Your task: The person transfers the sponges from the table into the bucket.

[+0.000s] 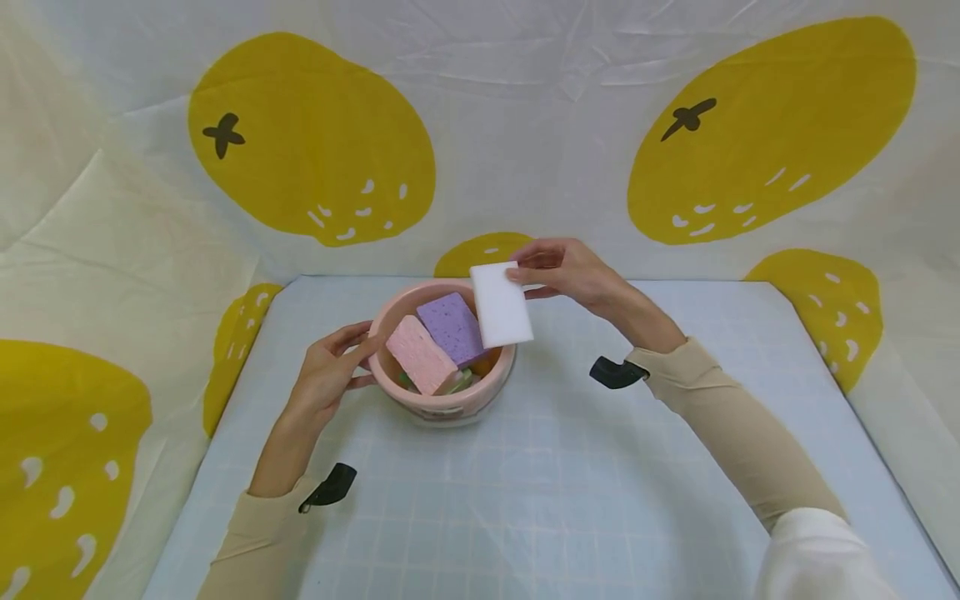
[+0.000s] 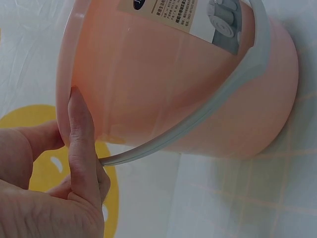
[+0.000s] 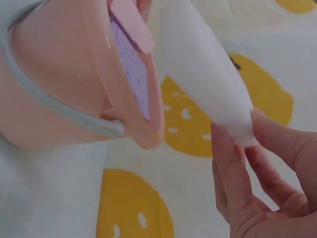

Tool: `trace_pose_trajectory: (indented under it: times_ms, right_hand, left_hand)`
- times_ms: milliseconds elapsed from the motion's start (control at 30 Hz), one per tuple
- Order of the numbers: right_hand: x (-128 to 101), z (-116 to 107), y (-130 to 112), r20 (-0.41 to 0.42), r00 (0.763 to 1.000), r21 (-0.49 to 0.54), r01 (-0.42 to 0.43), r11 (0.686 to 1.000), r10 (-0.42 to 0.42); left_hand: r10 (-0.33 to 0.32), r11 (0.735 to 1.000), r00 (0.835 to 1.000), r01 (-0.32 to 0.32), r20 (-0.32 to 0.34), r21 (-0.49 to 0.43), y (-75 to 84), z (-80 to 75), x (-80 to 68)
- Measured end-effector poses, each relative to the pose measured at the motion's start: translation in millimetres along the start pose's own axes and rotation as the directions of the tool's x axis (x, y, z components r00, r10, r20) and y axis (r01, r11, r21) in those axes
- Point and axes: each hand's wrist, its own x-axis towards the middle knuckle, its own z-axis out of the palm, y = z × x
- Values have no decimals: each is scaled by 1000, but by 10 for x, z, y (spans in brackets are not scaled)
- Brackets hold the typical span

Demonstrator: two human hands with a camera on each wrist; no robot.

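Note:
A pink bucket (image 1: 390, 392) with a grey handle (image 2: 213, 106) stands upright on the table. My left hand (image 1: 322, 375) grips its left rim, the thumb on one side of the wall and the fingers on the other. In my right hand (image 1: 573, 271) a white sponge (image 1: 501, 307) is pinched at one end, held over the bucket's right rim. Inside the bucket lie a pink sponge (image 1: 422, 354) and a purple sponge (image 1: 453, 328). Under them something green (image 1: 461, 381) partly shows, mostly hidden.
A pale blue checked cloth (image 1: 480, 500) covers the table. Behind and beside it hangs a white sheet (image 1: 525, 125) printed with big yellow fruit. On the bucket's side is a paper label (image 2: 173, 17). A black strap end (image 1: 618, 372) juts from the right cuff.

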Motion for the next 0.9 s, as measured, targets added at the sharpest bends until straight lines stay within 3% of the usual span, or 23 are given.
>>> trace_pose_trajectory:
  times_ms: [333,600,733,900]
  right_hand:
    - [167,238,76,59,997,32,37,999,-39]
    - [224,396,88,76,994,-138,86,987,-76]
    - [249,475,101,71,986,-256,161,953,-148]
    - [243,569,109,88,957,-375,290,881,-277]
  left_hand:
    - [-3,1000,1000,3,-1,-15,0,19,15]
    - [-1,1000,1000,1,-3,-8,-10,10,9]
    - [-4,1000,1000,4,-4,-1,-19,2,18]
    - [-9,1000,1000,9,-9,7,-17,-5,24]
